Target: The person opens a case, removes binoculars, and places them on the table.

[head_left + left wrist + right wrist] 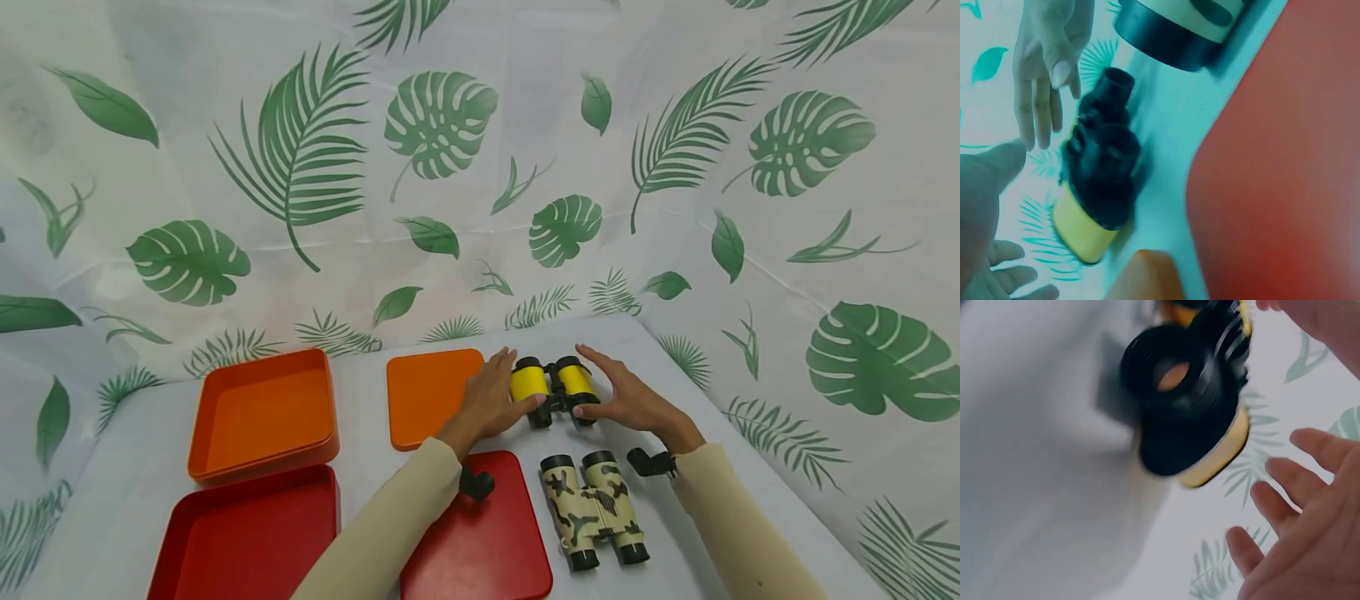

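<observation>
A pair of yellow and black binoculars (531, 382) lies between the two hands at the far right part of the table. My left hand (489, 393) is at its left side, fingers extended and thumb reaching toward the near end. On the other side, my right hand (632, 402) has its fingers spread and its thumb by the right eyepiece. Both wrist views show gaps between the fingers and the binoculars (1085, 225); in the right wrist view the right palm (1316, 531) faces them. Nearer to me lies a second pair of binoculars (600, 504), in camouflage pattern.
Left of the hands lie a flat orange lid (423, 392) and, closer, a red lid (480, 550) partly under the left forearm. Farther left stand an orange box (262, 408) and a red box (247, 533). Leaf-printed cloth (480, 225) hangs behind the table.
</observation>
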`<state>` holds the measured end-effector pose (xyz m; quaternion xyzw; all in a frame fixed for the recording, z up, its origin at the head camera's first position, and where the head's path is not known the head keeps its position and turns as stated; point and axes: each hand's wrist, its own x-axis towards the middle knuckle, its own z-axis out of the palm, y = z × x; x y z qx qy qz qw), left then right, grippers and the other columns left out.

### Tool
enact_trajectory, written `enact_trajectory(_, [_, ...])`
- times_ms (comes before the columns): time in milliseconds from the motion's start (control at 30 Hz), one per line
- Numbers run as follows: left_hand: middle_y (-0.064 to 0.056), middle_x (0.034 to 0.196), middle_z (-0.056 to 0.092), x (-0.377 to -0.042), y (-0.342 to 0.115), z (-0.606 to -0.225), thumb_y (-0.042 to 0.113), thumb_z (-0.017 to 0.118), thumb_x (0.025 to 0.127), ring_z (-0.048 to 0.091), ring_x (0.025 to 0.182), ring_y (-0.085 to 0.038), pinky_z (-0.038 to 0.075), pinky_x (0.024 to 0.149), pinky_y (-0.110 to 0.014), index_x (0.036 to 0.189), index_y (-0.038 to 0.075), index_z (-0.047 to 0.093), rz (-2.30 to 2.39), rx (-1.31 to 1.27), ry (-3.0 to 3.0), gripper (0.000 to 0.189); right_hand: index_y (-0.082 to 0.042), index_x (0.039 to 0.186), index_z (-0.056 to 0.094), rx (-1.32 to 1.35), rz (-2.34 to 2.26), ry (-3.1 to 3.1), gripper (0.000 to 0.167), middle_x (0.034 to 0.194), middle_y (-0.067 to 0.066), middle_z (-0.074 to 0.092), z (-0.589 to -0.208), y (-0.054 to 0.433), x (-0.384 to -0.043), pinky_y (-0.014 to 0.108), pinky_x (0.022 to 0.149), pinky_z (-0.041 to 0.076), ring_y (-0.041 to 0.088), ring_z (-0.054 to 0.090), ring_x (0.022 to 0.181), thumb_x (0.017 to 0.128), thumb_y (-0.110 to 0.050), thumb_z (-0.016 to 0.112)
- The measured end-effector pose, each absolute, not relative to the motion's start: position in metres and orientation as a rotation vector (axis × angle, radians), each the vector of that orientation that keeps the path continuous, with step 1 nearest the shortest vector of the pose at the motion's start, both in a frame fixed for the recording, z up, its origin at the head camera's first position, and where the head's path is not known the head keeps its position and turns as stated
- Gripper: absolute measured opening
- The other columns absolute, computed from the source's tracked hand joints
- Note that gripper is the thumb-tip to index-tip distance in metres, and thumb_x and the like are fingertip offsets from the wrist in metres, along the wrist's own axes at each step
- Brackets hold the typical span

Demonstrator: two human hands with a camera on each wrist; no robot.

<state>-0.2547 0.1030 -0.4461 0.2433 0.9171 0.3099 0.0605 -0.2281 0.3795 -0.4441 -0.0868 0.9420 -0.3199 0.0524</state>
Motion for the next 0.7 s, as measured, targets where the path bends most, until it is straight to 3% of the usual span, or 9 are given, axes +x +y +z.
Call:
enact_trajectory(367, [-0.014,0.179,0.017,-0.243,0.079,-0.423,0.061,0.062,0.102,0.021,0.165,-0.037,0.034,0.128,-0.057,0.169,0.011,0.029,0.524,0.791,3.002,0.090,-0.020,0.170,0.027,-0.359,-0.920,3.002,0.101,0.180,0.015,0.013,-0.424,0.343,-0.220,0.085,0.119,0.015,0.050,0.015,0.160,0.090,-0.035,0.085])
enact_trajectory(700, [-0.025,0.178,0.003,-0.213,0.043,-0.393,0.065,0.061,0.100,0.000,0.164,-0.053,0.014,0.131,-0.068,0.169,0.009,0.028,0.345,0.782,3.047,0.094,-0.019,0.169,0.029,-0.440,-0.822,3.057,0.098,0.179,0.014,0.015,-0.395,0.309,-0.208,0.084,0.121,0.008,0.048,0.015,0.161,0.091,-0.038,0.084])
